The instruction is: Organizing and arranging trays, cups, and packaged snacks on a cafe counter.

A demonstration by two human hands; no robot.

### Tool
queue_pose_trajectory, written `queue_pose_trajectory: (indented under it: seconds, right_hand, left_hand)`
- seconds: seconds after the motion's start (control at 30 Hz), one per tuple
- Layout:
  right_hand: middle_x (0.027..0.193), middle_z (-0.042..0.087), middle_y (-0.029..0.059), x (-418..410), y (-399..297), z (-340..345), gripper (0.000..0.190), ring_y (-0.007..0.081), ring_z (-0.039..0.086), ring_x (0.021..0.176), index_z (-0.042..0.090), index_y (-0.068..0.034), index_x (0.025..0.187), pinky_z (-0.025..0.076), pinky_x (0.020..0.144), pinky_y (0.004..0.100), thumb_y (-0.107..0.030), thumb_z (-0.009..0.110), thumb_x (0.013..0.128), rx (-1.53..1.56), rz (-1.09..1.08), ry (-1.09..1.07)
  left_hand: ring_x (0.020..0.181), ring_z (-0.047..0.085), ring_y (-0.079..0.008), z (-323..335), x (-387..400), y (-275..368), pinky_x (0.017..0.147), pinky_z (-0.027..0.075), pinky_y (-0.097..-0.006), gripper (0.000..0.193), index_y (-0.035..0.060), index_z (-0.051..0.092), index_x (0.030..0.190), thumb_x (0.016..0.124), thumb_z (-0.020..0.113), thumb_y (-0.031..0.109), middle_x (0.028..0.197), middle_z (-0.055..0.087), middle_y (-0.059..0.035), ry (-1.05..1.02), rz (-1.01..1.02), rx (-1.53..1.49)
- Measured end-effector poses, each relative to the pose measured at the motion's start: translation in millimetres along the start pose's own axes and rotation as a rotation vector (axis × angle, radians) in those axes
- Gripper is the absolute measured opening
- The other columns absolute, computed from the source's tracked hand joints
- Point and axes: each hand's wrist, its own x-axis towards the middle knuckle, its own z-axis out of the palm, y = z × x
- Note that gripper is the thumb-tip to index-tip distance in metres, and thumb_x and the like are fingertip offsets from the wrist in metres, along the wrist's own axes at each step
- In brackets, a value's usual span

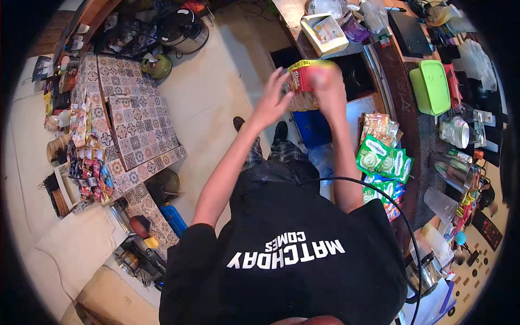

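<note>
A red and yellow printed plastic packet point(300, 80) is held up over the dark opening at the counter. My right hand point(330, 87) grips its right side, partly blurred. At the packet's left edge is my left hand point(271, 99), fingers spread; whether the fingertips touch it is not clear. Below the packet shows a blue container point(312, 128). Green drink-powder sachets point(371, 154) and brown-and-white sachets point(375, 126) lie on the counter to the right of my right forearm.
An open cardboard box point(324, 34) stands beyond my hands. On the right are a green plastic container point(431, 87), clear cups point(440, 205) and a black cable point(378, 189). A patterned tiled counter point(140, 130) with sachets, a rice cooker point(185, 30) and a green gas cylinder point(157, 67) are left.
</note>
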Motion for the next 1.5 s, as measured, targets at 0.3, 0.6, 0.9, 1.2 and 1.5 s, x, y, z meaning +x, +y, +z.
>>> queue_pose_trajectory:
  seconds: [0.3, 0.6, 0.9, 1.2, 1.5]
  right_hand:
    - [0.134, 0.053, 0.0323, 21, 21, -14, 0.095, 0.0467, 0.053, 0.124, 0.042, 0.009, 0.141, 0.044, 0.104, 0.0496, -0.057, 0.075, 0.081, 0.133, -0.108, -0.159]
    - [0.134, 0.056, 0.0147, 43, -30, -32, 0.049, 0.0358, 0.062, 0.116, 0.059, -0.005, 0.127, 0.054, 0.090, 0.0424, -0.020, 0.076, 0.084, 0.093, -0.295, 0.252]
    - [0.119, 0.064, 0.0128, 70, -20, -25, 0.029, 0.0367, 0.068, 0.099, 0.068, -0.003, 0.107, 0.055, 0.085, 0.0422, -0.013, 0.074, 0.080, 0.072, -0.335, 0.131]
    - [0.118, 0.064, 0.0126, -4, -38, -93, 0.030, 0.0340, 0.068, 0.101, 0.066, -0.002, 0.106, 0.056, 0.086, 0.0394, -0.004, 0.074, 0.077, 0.369, -0.425, 0.087]
    - [0.110, 0.068, 0.0076, -97, -45, -210, 0.027, 0.0288, 0.068, 0.095, 0.068, -0.005, 0.098, 0.055, 0.079, 0.0370, -0.007, 0.080, 0.073, 0.262, -0.377, 0.116]
  left_hand:
    - [0.142, 0.031, -0.0445, 42, 9, 48, 0.119, 0.030, -0.0498, 0.079, 0.0011, 0.028, 0.156, 0.089, 0.065, 0.020, 0.156, 0.028, -0.0239, -0.019, -0.019, 0.185]
    - [0.130, 0.042, -0.0425, 23, 19, 48, 0.111, 0.037, -0.0512, 0.058, -0.0004, 0.047, 0.141, 0.089, 0.066, 0.017, 0.141, 0.039, -0.0230, 0.059, -0.006, 0.177]
    - [0.133, 0.042, -0.0404, -7, 39, 41, 0.115, 0.034, -0.0478, 0.052, 0.0050, 0.049, 0.139, 0.091, 0.067, 0.014, 0.143, 0.036, -0.0216, 0.136, 0.041, 0.117]
    - [0.135, 0.044, -0.0300, -28, 69, 81, 0.114, 0.036, -0.0460, 0.075, 0.0058, 0.026, 0.155, 0.093, 0.069, 0.016, 0.156, 0.024, -0.0151, 0.091, -0.005, -0.375]
    - [0.142, 0.038, -0.0267, -11, 72, 198, 0.117, 0.032, -0.0413, 0.090, 0.0015, 0.026, 0.155, 0.089, 0.073, 0.041, 0.151, 0.040, -0.0161, -0.319, -0.001, -0.779]
